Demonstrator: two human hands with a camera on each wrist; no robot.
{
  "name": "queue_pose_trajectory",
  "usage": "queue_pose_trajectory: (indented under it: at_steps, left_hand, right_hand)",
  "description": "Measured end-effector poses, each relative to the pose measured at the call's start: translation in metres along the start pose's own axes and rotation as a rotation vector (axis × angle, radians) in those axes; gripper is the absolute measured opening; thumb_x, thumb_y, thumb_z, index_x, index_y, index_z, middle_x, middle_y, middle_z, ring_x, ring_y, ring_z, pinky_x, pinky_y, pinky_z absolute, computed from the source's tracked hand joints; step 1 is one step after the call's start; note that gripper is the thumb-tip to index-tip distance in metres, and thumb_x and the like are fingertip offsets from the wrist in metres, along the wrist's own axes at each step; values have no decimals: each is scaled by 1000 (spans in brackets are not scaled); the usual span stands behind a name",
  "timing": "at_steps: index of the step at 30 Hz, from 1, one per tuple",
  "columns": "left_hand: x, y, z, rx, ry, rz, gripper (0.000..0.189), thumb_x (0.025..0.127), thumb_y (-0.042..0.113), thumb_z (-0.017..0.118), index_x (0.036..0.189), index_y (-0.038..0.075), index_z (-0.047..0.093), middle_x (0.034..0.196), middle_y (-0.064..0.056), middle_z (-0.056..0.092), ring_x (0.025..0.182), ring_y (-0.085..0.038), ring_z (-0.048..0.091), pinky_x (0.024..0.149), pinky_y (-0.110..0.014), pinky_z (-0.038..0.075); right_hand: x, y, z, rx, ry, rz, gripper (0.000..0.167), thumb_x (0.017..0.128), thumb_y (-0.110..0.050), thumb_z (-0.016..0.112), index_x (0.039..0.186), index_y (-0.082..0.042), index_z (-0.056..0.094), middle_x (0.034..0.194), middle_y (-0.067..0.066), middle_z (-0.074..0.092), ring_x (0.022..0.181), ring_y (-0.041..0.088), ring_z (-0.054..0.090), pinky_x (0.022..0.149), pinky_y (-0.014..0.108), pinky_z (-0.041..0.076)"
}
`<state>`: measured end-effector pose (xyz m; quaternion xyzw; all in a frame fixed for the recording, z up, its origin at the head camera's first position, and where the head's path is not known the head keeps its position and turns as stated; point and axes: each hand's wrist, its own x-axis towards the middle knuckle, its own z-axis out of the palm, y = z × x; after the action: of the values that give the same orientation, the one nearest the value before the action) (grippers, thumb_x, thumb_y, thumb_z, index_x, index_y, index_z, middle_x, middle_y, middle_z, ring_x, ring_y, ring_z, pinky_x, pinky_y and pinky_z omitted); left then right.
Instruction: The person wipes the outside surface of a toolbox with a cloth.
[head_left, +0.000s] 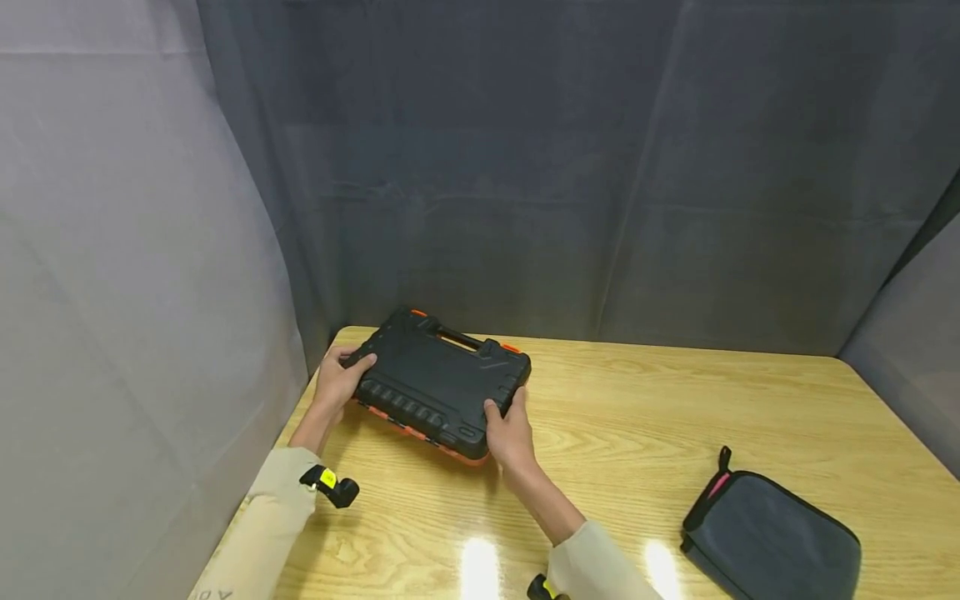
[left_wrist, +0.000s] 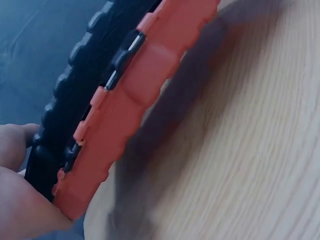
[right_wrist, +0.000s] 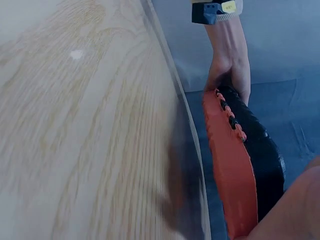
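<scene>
A black and orange plastic carrying case (head_left: 442, 379) is held between both hands at the far left of the table. Its black lid faces up, and the carry handle (head_left: 459, 337) points to the back. My left hand (head_left: 335, 385) grips the left side, thumb on the lid. My right hand (head_left: 510, 429) grips the near right corner, its thumb also on top. In the left wrist view, the orange lower half (left_wrist: 125, 95) and black hinges show on the near edge, with a shadow on the wood beneath; the case looks raised off the table. The fingers underneath are hidden.
A dark grey zippered pouch (head_left: 776, 533) with a loop lies at the front right of the wooden table (head_left: 615, 433). Dark cloth (head_left: 525, 167) hangs behind the table's back edge. A light grey cloth (head_left: 135, 292) closes off the left side, near my left arm.
</scene>
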<state>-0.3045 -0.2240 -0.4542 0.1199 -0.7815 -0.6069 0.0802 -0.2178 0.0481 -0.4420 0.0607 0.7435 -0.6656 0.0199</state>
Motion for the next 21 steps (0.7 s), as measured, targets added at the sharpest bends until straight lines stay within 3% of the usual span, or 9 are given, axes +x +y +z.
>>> queue_pose_trajectory:
  at_steps: [5,10,13,17,21]
  left_hand:
    - [-7,7,8,40,-42,-2,55,98,29,66,141,0,46,131,-22,52,106,-32,59,90,-40,50]
    - [-18,13,16,54,-87,-17,63,100,32,62,151,2,40,148,-22,42,129,-36,47,107,-47,39]
    - [-26,16,21,49,-102,-18,64,101,33,61,153,3,39,152,-21,39,135,-36,42,111,-48,36]
    - [-38,20,30,38,-101,-2,62,100,31,63,151,4,41,148,-20,44,131,-37,46,107,-48,40]
    - [-52,28,38,40,-113,11,59,100,29,62,150,4,43,146,-21,46,129,-37,48,105,-49,42]
  right_hand:
    - [-2,-1,-17,-19,-1,8,74,108,-20,42,158,-2,-9,164,22,2,149,38,10,117,52,19]
    - [-3,-5,-34,-1,-41,-11,72,109,-19,40,158,-5,-10,164,23,7,148,39,16,116,52,23]
    - [-4,-5,-45,-10,-68,-16,71,109,-18,39,159,-6,-10,164,21,7,148,38,14,116,53,22]
    - [-6,-6,-59,-9,-105,3,72,109,-18,36,157,-7,-17,165,19,-5,150,35,-1,118,53,11]
    - [-8,-8,-70,24,-113,17,71,110,-18,32,156,-10,-22,165,16,-10,150,33,-7,119,53,7]
